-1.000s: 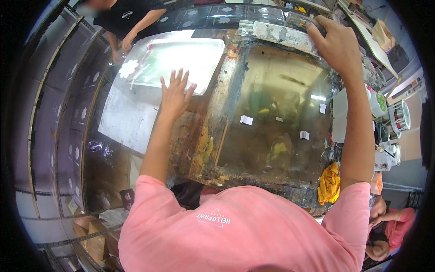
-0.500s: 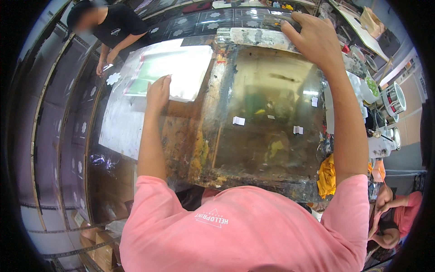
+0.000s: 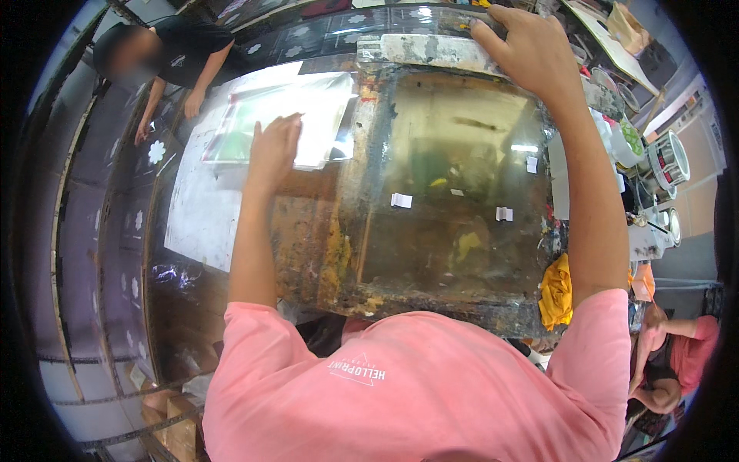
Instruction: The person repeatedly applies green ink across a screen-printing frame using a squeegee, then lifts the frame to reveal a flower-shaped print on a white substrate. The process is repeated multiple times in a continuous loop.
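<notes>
My left hand point(image 3: 275, 150) rests on a pile of clear, shiny plastic sheets point(image 3: 319, 127), its fingers stretched over the top and slightly blurred. Green and pink show through the pile's left part. Under it lies a larger white sheet point(image 3: 196, 204) on the brown board. Far to the right, my right hand point(image 3: 531, 54) is over the far bar point(image 3: 431, 52) of a paint-stained screen frame, thumb and forefinger apart. Nothing shows between them; some of its fingertips are hard to make out. The frame's translucent yellow-brown mesh point(image 3: 454, 246) carries small white paper tabs point(image 3: 401, 200).
A co-worker in black point(image 3: 181, 54) leans in at the far left, hands by dark sheets with white flower shapes point(image 3: 156, 152). A yellow cloth point(image 3: 556, 292) lies at the frame's near right corner. Tins point(image 3: 668, 159) stand at right; another person point(image 3: 670, 354) is at lower right.
My left hand has shifted slightly and its fingers have spread over the pile. The upper clear sheet now sits askew, jutting past the pile's right edge. The co-worker has leaned left.
</notes>
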`<state>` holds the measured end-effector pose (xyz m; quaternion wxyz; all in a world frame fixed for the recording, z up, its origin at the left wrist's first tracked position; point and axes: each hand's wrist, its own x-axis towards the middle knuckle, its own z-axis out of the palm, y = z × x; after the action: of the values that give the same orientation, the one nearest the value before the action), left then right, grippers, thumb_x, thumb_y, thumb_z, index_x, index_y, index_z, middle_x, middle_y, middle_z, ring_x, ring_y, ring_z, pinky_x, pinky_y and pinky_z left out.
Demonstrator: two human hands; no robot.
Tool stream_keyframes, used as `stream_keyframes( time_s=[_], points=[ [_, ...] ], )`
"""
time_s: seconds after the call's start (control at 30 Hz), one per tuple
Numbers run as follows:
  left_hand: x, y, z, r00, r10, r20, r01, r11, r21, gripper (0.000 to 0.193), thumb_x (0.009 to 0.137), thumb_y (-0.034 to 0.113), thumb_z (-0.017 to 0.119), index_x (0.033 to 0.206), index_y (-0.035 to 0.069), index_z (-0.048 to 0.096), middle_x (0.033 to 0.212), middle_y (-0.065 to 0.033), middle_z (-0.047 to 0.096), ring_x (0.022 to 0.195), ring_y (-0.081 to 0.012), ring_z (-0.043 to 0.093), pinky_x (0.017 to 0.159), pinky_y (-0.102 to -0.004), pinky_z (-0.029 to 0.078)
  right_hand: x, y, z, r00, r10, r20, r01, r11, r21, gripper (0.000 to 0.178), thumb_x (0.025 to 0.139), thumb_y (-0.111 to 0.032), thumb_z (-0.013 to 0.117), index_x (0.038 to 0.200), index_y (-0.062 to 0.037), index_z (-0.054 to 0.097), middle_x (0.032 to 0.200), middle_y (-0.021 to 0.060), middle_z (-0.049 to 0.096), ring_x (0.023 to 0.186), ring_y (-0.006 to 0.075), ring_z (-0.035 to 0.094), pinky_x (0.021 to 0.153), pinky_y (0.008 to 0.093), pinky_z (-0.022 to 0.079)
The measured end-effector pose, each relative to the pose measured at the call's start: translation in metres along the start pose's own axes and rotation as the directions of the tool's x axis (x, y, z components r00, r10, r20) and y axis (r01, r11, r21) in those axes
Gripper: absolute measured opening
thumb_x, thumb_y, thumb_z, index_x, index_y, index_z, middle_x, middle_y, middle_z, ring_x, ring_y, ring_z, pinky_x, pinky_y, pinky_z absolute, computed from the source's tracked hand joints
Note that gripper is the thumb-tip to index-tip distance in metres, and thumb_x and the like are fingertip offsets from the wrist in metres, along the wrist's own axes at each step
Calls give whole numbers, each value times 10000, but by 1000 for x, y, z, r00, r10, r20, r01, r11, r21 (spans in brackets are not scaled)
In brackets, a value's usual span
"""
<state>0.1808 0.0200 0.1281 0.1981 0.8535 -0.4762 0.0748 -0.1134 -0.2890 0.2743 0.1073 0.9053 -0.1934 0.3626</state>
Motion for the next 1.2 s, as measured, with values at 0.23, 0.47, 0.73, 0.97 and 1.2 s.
stream_keyframes(
  time_s=[0.23, 0.47, 0.73, 0.97, 1.2],
  points=[
    [-30, 141, 96, 924, 300, 236, -334, 935, 119, 576, 1122, 486, 396, 1472, 73, 596, 1468, -164, 634, 1423, -345, 538, 1279, -600, 211, 9, -2, -8, 998, 64, 25, -66, 993, 95, 497, 906, -459, 569, 802, 8, 705, 839, 247, 724, 840, 433, 705, 808, 528, 523],
    [-69, 232, 196, 838, 481, 258, -457, 877, -150, 1214, 818, 945, 504, 1614, 32, 420, 1699, -294, 275, 1592, -480, 221, 1275, -671, 76, 7, -1, -9, 997, 45, 59, -49, 996, 68, 521, 920, -463, 543, 811, 9, 736, 816, 246, 731, 827, 419, 718, 831, 535, 514],
    [-75, 287, 215, 871, 466, 155, -434, 879, -199, 1219, 818, 941, 487, 1580, -10, 455, 1659, -309, 338, 1564, -481, 270, 1209, -777, 2, 13, 2, -8, 997, 53, 51, -59, 992, 112, 563, 917, -464, 540, 783, 44, 742, 811, 277, 724, 821, 424, 719, 828, 525, 540],
    [-75, 292, 210, 861, 498, 103, -471, 857, -210, 1226, 805, 956, 470, 1557, -13, 485, 1604, -305, 420, 1521, -484, 351, 1204, -784, -14, 16, 2, -5, 996, 70, 47, -73, 995, 65, 576, 915, -479, 535, 813, 42, 757, 846, 285, 732, 891, 436, 711, 858, 520, 536],
    [-76, 292, 207, 857, 509, 78, -483, 847, -222, 1196, 799, 951, 486, 1527, 3, 531, 1571, -291, 462, 1475, -482, 411, 1226, -758, -8, 18, 4, -5, 991, 83, 102, -90, 994, 66, 581, 917, -488, 537, 841, 40, 766, 850, 278, 731, 885, 428, 705, 862, 511, 523]
  ],
)
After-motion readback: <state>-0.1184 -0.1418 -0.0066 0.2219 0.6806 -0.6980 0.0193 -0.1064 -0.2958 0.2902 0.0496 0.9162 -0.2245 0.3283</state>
